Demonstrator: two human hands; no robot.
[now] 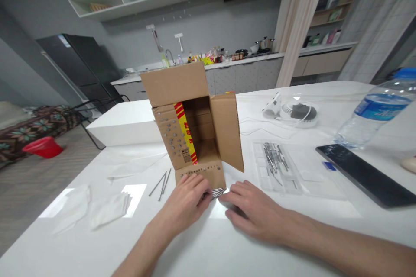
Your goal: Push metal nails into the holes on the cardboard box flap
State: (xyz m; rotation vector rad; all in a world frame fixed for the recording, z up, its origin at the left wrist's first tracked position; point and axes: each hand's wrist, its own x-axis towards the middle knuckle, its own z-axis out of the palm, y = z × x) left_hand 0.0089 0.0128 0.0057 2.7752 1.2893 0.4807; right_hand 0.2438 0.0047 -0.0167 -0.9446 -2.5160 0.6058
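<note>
A cardboard box (175, 84) stands on the white table with its flaps spread open. Rows of nail heads (174, 134) dot its left flap, and a line of holes and nail heads runs along the bottom flap (214, 177). My left hand (191, 197) is in front of that flap, fingers curled over one end of a small bunch of nails (217, 193); its grip is partly hidden. My right hand (253, 214) rests on the table with thumb and index finger apart, its index fingertip at the bunch's other end. Several loose nails (162, 184) lie left of my left hand.
A clear compartment case (294, 169) with metal nails lies open at right. Beyond it are a black phone (364, 173), a water bottle (373, 110) and a white fan-like device (297, 112) with a cable. Folded white tissues (108, 210) lie at left.
</note>
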